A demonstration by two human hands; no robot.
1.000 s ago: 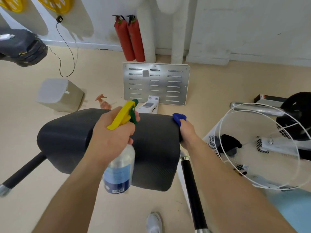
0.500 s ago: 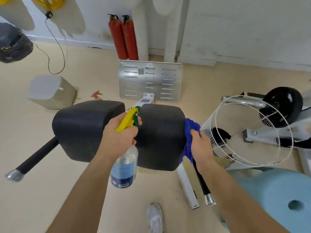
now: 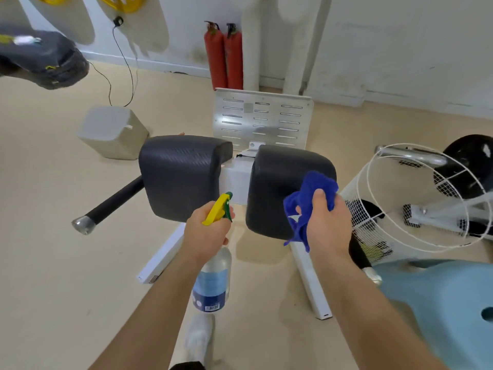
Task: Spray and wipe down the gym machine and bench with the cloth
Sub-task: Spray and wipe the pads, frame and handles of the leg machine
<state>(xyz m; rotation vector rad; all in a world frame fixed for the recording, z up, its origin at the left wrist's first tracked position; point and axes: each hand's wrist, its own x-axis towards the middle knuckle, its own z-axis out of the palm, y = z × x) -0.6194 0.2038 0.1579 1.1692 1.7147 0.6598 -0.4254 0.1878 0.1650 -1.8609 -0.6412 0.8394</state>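
The right hand [image 3: 326, 222] is clutching the blue cloth [image 3: 306, 206] against the right pad [image 3: 282, 182]; the left hand [image 3: 205, 233] is gripping the spray bottle [image 3: 212, 281] between both pads.

1 head view, looking down, close above hands.

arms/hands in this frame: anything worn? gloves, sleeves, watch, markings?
Nothing worn on what shows. The left hand and right hand are bare: no gloves, and no rings on the visible fingers. Both forearms are bare to the frame edge, with no sleeves, watch, bands or markings visible.
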